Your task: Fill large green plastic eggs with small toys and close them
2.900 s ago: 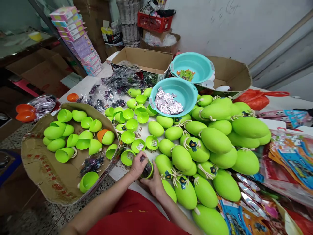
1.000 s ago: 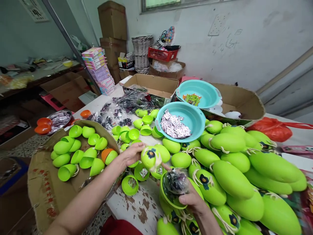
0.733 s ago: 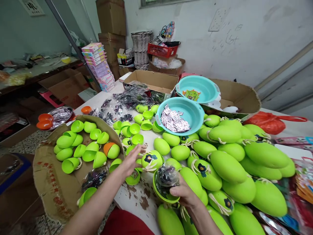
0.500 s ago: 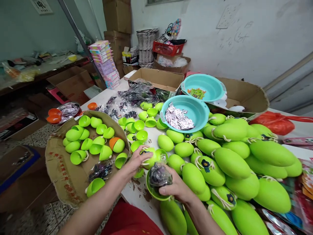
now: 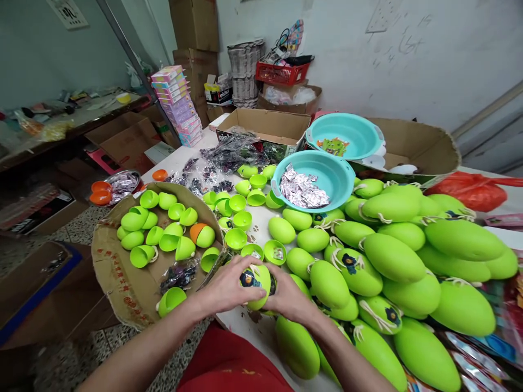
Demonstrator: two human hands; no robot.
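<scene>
My left hand (image 5: 229, 286) wraps round a green plastic egg half (image 5: 261, 277) with a dark flower picture and pale cord on it. Facing it, my right hand (image 5: 290, 298) grips the other egg half, largely hidden by my fingers; a sliver of the dark, clear-wrapped packet shows between the hands. The two halves are close together, but I cannot tell whether their rims meet. Just beyond my hands stand open green egg halves (image 5: 275, 252) with small packets inside. Closed green eggs (image 5: 330, 284) are piled beside my right hand.
At left, a cut cardboard box (image 5: 118, 272) holds green egg halves and a dark wrapped packet. Teal basins (image 5: 341, 174) hold white packets and coloured pieces. Dark wrapped packets (image 5: 232, 152) lie behind. A red plastic bag (image 5: 468, 190) is at right.
My left hand has brought its egg half down and right to my right hand. The dark packet, plainly visible before, is now mostly covered. The view has shifted slightly.
</scene>
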